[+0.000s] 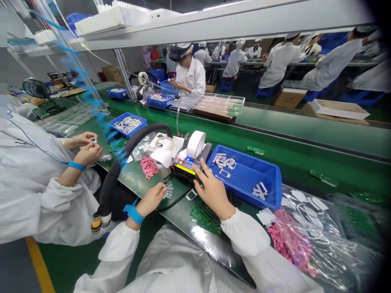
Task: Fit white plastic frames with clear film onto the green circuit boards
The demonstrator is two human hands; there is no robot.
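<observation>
1. Left hand point(152, 199) reaches forward low over the green bench mat point(180, 221), forearm angled in, with a blue wrist strap point(133, 213) on. Fingers are loosely curled right beside a crumpled clear plastic piece point(168, 189); can't tell if they're actually gripping it.
2. Right hand point(214, 194) is palm-down with fingers spread and relaxed, not grasping anything I can see. Fingertips sit just beside the blue plastic tray point(244, 179) and a label printer point(186, 169).
3. A small white frame point(191, 195) lies flat on the mat between the hands, and a green circuit board point(205, 218) sits below the right hand.
4. The co-worker's hands point(87, 146) to the left hold a small white piece up near the bench edge.
</observation>
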